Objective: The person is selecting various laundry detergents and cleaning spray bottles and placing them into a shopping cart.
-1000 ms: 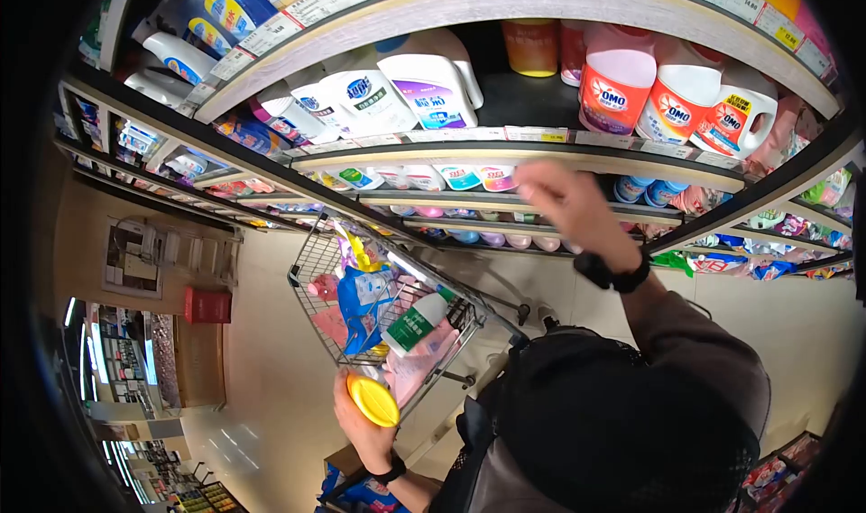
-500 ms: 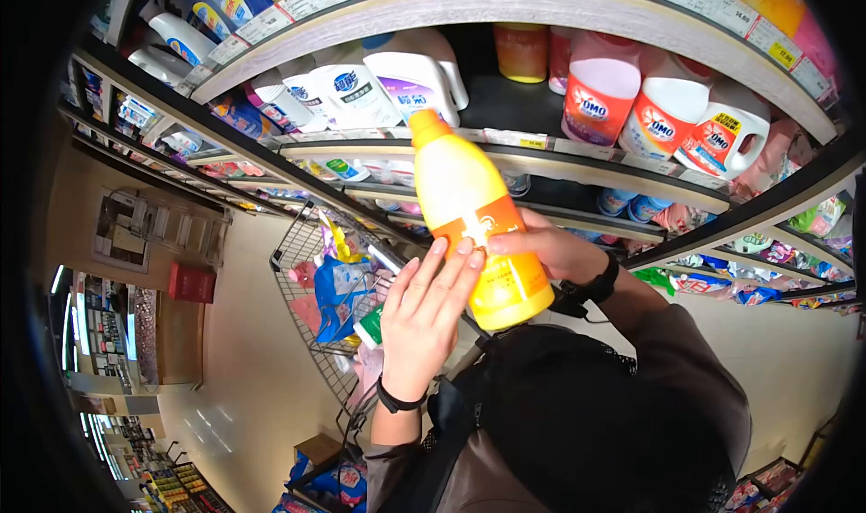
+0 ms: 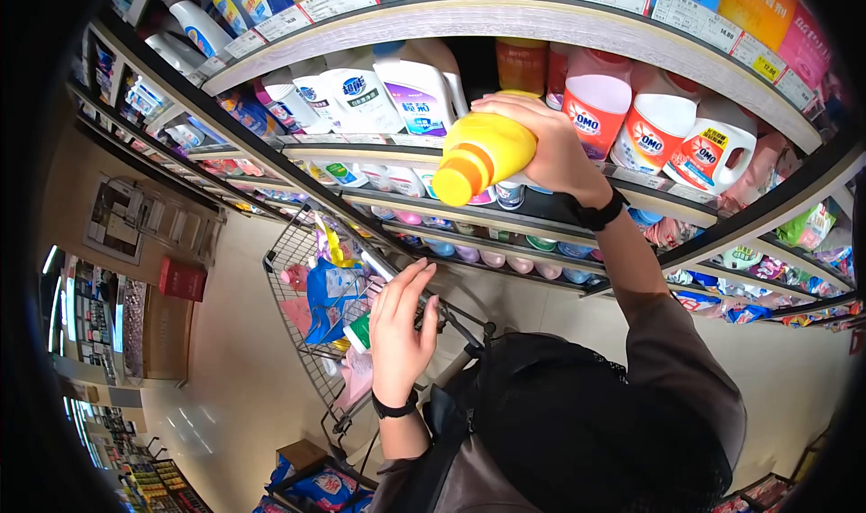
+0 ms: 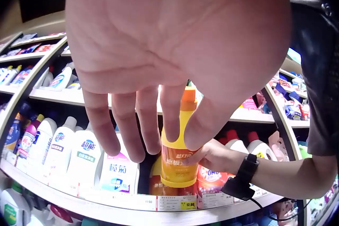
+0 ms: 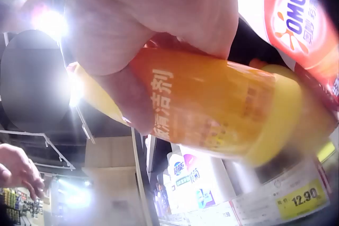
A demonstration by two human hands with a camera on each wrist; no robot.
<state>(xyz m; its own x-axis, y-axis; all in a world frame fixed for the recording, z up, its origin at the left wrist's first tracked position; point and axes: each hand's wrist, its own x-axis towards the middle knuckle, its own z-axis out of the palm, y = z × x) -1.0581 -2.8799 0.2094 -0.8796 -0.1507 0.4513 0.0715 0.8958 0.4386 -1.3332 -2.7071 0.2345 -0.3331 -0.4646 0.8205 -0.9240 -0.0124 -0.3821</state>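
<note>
My right hand (image 3: 564, 152) grips a yellow floor cleaner bottle (image 3: 496, 143) with an orange cap, holding it at the front of the shelf. In the head view the cap tips toward me; the right wrist view shows fingers and thumb around the orange label (image 5: 206, 104). Behind it stands a similar bottle (image 3: 521, 67) with an orange-red label, partly hidden. White detergent bottles (image 3: 424, 89) stand left of the held bottle, and red-labelled OMO bottles (image 3: 595, 98) right of it. My left hand (image 3: 401, 333) hangs in the air with extended fingers, holding nothing.
A wire shopping cart (image 3: 280, 283) stands below on the left, carrying a blue package (image 3: 329, 301), a green-labelled bottle (image 3: 359, 331) and other goods. Price tags line the shelf edge (image 3: 298, 49). Lower shelves hold more bottles. Packs (image 3: 325, 490) sit at the bottom.
The right hand first reached bare toward the shelf while the left held the yellow bottle. Both hands then met at the bottle; now the left has let go and the right has carried it to the shelf.
</note>
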